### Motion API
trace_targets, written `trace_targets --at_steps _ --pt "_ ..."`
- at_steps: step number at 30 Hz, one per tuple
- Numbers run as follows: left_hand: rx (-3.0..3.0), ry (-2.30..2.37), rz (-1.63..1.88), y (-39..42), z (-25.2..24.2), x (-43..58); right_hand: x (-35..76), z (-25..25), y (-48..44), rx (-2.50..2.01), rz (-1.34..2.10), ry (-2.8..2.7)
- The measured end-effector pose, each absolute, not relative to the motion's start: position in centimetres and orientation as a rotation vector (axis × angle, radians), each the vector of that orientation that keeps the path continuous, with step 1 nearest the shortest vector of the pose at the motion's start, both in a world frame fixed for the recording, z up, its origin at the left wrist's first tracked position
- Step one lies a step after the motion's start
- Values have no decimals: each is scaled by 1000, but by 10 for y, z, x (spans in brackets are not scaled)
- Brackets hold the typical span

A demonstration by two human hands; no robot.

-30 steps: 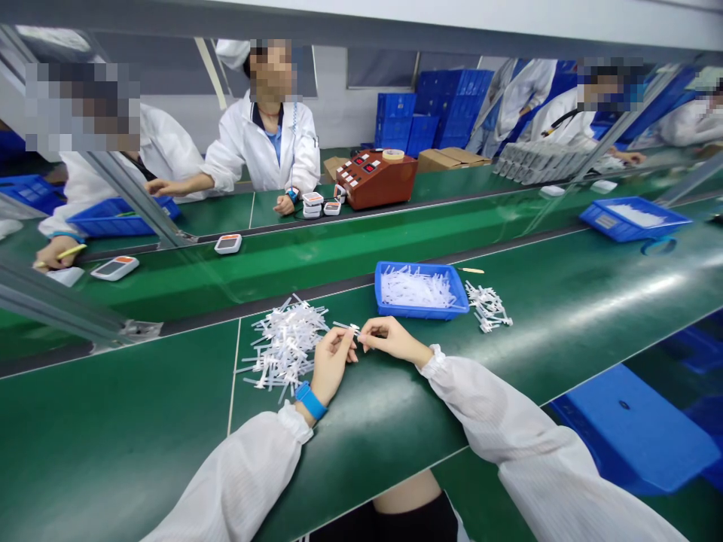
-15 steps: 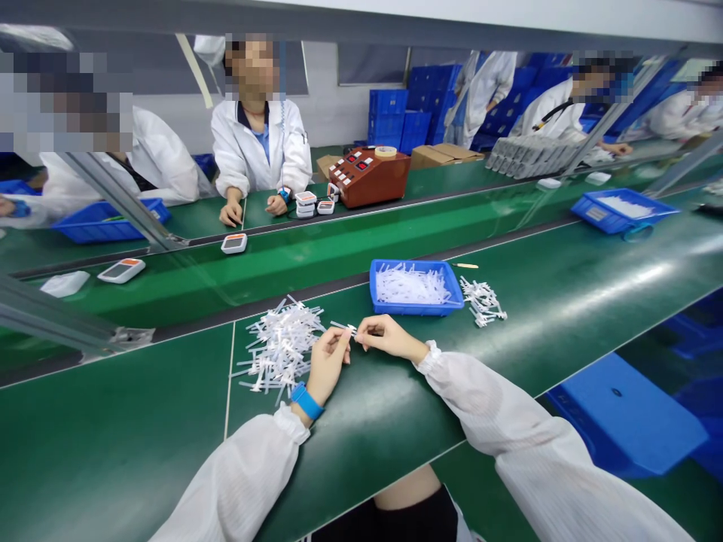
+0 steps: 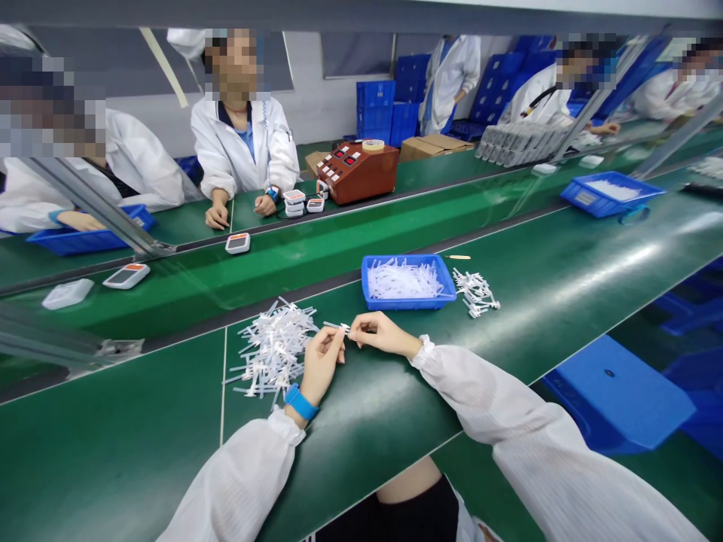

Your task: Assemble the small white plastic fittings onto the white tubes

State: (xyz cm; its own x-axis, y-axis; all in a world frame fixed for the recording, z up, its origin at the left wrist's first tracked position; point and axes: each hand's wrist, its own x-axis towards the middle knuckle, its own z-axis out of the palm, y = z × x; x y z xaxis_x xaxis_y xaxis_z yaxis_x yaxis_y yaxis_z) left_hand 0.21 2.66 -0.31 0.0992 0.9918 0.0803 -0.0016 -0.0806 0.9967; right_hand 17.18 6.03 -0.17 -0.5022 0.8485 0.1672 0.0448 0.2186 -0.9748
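Observation:
My left hand, with a blue band at the wrist, pinches a small white plastic piece with a thin stem. Fingertips of my right hand close on the right end of the same piece; the exact grip is too small to make out. Left of my hands lies a loose heap of similar white stemmed pieces. Behind my right hand stands a blue tray filled with thin translucent white strips or tubes. A smaller pile of white pieces lies to the tray's right.
A thin tan stick lies behind the small pile. Beyond the bench edge, a green conveyor carries white devices with screens. Co-workers in white coats sit across, near a brown box with red displays. Another blue tray stands farther right.
The view has shifted slightly, so most things sit a little further left. Both hands keep their pinch on the white piece. Across the conveyor, the left co-worker's hand has moved to a blue tray.

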Motion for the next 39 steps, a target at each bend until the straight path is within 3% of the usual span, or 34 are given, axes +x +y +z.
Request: trace_targets --at_steps 39 --pt "1372 1091 1186 28 -8 0 169 -7 61 -789 1401 -1724"
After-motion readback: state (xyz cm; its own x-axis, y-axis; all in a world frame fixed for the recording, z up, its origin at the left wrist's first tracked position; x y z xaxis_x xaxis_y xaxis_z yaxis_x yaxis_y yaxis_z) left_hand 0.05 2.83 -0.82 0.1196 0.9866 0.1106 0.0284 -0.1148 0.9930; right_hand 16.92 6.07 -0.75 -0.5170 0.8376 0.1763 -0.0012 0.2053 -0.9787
